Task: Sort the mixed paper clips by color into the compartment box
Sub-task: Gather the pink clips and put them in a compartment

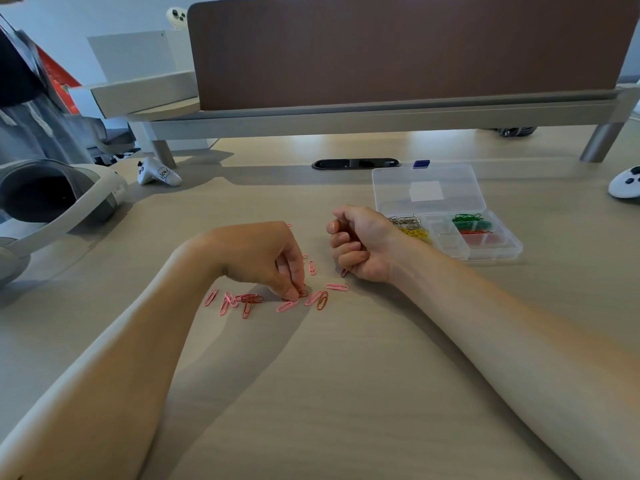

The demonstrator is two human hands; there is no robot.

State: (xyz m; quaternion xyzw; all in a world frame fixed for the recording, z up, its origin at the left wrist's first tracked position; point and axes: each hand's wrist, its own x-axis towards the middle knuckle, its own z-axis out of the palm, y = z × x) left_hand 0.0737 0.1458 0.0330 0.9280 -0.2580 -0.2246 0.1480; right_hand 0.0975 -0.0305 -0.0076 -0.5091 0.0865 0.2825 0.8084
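Paper clips (249, 299) lie flat by left hand (256, 254), long axes variously angled.

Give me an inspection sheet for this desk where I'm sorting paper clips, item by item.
Surface: light wood desk, no marks seen.
Job's things: loose clips, pink and red, scattered near the hands; compartment box open, with silver, yellow, green and red clips in separate compartments.
Clutter: headset at left, controller beside it, another controller at right, small blue item.
Hands: left hand pinches one of the loose clips; right hand curled, seemingly round clips, one end poking out below.
Cables: dark bundle behind the desk.
Surroundings: brown divider panel; a person at far left.
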